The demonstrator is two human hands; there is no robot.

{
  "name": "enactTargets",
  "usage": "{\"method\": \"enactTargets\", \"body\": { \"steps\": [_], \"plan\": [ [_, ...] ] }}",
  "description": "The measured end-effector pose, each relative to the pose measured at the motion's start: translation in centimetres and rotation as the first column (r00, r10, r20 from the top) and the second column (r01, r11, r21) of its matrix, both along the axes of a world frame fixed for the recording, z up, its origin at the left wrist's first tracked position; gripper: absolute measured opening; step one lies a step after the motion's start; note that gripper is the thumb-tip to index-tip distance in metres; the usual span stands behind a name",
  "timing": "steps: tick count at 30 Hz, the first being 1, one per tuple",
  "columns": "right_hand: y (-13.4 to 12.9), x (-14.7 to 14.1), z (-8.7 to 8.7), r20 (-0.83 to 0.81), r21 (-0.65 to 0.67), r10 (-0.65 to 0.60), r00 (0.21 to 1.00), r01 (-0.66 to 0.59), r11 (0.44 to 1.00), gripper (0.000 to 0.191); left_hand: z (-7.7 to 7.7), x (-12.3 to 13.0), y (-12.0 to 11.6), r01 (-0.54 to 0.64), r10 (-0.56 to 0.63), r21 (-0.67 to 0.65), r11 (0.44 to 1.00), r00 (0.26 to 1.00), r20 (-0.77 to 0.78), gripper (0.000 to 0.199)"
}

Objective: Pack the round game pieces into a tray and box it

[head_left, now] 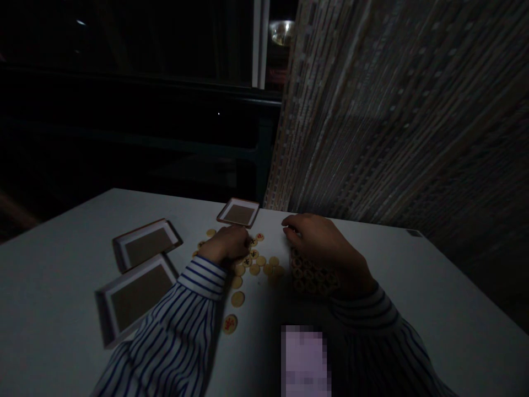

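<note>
The surface (413,286) at the bottom of the frame looks smooth, pale and matt. The round pieces (237,299) in the lower middle look like wood. The sleeves (177,325) are striped cloth. At the upper right, the strand curtain (351,110) looks like textile, with small shiny spots.

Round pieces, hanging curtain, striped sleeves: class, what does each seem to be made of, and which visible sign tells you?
Round pieces: probably wood, smooth and matt, going by their pale yellow-brown faces; plastic is possible.
Hanging curtain: apparently thread or string, faintly shiny, as its thin strands and pale flecks suggest.
Striped sleeves: woven cloth, perhaps cotton, dull, judging by soft wrinkles.
</note>
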State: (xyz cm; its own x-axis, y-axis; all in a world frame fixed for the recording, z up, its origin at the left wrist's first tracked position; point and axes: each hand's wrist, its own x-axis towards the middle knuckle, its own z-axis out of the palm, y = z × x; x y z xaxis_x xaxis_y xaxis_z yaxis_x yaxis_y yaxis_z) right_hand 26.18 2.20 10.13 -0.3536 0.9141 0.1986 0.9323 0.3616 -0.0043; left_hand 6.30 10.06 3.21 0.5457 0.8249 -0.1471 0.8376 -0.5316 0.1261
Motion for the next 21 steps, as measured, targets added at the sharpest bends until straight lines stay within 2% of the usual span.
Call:
{"method": "enactTargets", "body": {
  "steps": [11, 17, 21],
  "plan": [
    [0.1, 0.4, 0.1, 0.019, 0.006, -0.015, 1.000, 0.015, 1.000, 0.031, 0.5, -0.3, 0.2, 0.007, -0.018, 0.093, 0.996, 0.994, 0.108, 0.025],
    [0.0, 0.3, 0.3, 0.005, -0.016, -0.025, 1.000, 0.025, 1.000, 0.031, 1.2, 0.1, -0.3, 0.006, 0.002, -0.024, 1.000, 0.950, 0.312, 0.027],
    [-0.1, 0.3, 0.4, 0.000, -0.017, -0.027, 1.000, 0.027, 0.999, 0.031, 1.7, 0.5, -0.6, 0.013, 0.010, -0.052, 0.999, 0.909, 0.416, 0.026]
  ]
}}
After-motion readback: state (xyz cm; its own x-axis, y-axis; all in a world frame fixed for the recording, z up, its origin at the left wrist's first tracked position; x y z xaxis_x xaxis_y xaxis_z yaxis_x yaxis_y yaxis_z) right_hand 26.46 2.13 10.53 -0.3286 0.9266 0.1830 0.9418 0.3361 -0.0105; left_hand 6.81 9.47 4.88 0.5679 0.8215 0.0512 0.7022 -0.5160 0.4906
